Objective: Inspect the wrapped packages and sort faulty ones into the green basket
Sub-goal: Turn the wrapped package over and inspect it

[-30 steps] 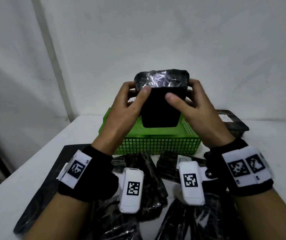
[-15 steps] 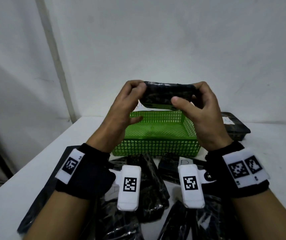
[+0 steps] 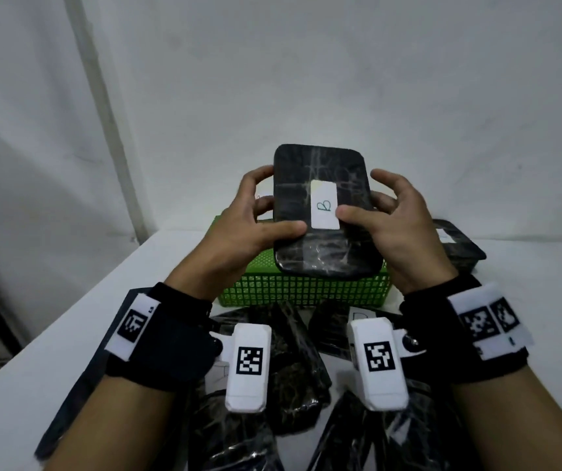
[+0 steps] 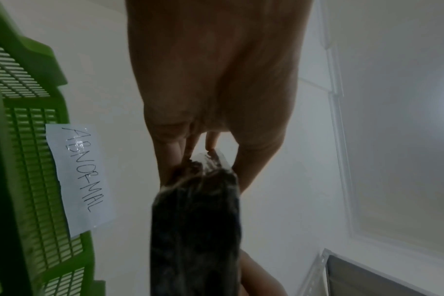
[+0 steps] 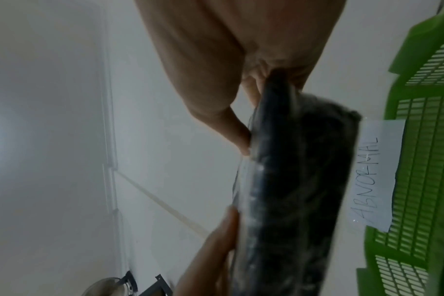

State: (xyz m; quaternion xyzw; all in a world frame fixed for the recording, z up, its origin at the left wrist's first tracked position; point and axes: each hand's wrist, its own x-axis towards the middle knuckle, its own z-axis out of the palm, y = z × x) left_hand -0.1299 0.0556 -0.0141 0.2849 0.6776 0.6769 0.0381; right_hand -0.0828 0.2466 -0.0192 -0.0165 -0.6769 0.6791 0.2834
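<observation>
Both hands hold one wrapped package upright in the air above the green basket, its flat face turned to the head camera. The left hand grips its left edge, thumb across the front and fingers curled behind; the right hand grips the right edge, thumb touching the white label, the upper fingers held loosely just off the rim. The package is a dark rounded rectangle under glossy, wrinkled film; the label carries a handwritten mark. The basket is stiff plastic mesh with a paper sign reading "ABNORMAL" on its wall. It stands on the white worktop close to the back wall, with open surface to its left. More film-wrapped packages lie crowded near the wrists, and another package sits to the basket's right.
</observation>
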